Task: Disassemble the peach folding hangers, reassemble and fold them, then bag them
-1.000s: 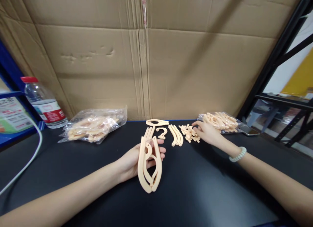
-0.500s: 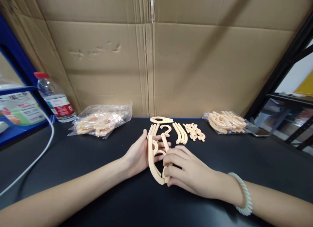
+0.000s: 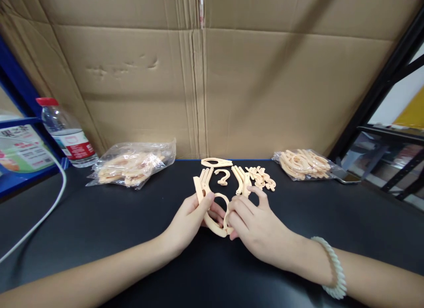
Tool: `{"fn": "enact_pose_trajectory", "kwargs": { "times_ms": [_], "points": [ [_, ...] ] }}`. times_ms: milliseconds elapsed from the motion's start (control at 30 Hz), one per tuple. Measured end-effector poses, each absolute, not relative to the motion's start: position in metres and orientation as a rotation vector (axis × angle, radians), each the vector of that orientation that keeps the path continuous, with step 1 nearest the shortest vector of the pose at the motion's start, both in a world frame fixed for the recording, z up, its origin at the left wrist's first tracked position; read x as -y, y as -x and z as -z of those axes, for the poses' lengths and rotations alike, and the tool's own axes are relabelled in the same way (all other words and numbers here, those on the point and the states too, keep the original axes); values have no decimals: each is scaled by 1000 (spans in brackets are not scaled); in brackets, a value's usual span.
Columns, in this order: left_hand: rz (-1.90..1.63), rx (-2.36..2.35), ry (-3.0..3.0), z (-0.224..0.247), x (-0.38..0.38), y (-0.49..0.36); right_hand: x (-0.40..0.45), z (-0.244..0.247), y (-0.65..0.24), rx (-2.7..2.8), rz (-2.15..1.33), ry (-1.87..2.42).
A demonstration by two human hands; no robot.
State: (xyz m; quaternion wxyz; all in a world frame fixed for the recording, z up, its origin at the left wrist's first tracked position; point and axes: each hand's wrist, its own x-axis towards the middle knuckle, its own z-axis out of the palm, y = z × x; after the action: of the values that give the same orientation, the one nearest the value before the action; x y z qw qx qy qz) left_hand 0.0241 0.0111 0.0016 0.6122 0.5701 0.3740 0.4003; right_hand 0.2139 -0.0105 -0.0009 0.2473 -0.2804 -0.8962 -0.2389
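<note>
Between my hands is a peach-coloured folding plastic hanger (image 3: 214, 227), its two curved arms spread in a V with a round hook piece between them. My left hand (image 3: 190, 222) is closed on its left arm, the thumb pressed on top and the fingers behind. With bent fingers, my right hand (image 3: 253, 224) grips the right arm near the joint and covers part of it. Just beyond the hanger lie a loose hook (image 3: 223, 176), some left arm pieces (image 3: 206, 173), some right arm pieces (image 3: 239, 177) and a pile of small pieces (image 3: 263, 178).
A closed hanger piece (image 3: 217, 162) lies by the cardboard wall (image 3: 139, 100). Clear bags of peach parts stand left (image 3: 130, 164) and right (image 3: 303, 164), a phone-like flat object (image 3: 347, 179) by the right one. At far left are a water bottle (image 3: 71, 138) and a white cable (image 3: 49, 215).
The hanger's arms have spread wider apart. My left hand has turned from an open palm behind the hanger to a thumb-on-top grip. The view has shifted slightly.
</note>
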Motion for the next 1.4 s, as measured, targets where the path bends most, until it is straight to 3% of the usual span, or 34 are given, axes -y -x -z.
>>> {"fn": "enact_pose_trajectory", "kwargs": {
  "times_ms": [300,467,700,1133,1400],
  "points": [
    [-1054,-932,-1057,-7,-10,-26,7,3,-217,2395,697,748],
    [-1061,-961,-1104,-6,-11,-23,-14,-2,-238,2356,390,795],
    [-1034,-942,-1140,-3,-12,-22,-48,-1,-256,2339,379,861],
    [-1034,-927,-1158,-1,-12,-23,-59,8,-242,2350,-164,821],
    [-1013,-928,-1118,-6,-13,-24,-62,12,-244,2363,-18,880]
  ]
}}
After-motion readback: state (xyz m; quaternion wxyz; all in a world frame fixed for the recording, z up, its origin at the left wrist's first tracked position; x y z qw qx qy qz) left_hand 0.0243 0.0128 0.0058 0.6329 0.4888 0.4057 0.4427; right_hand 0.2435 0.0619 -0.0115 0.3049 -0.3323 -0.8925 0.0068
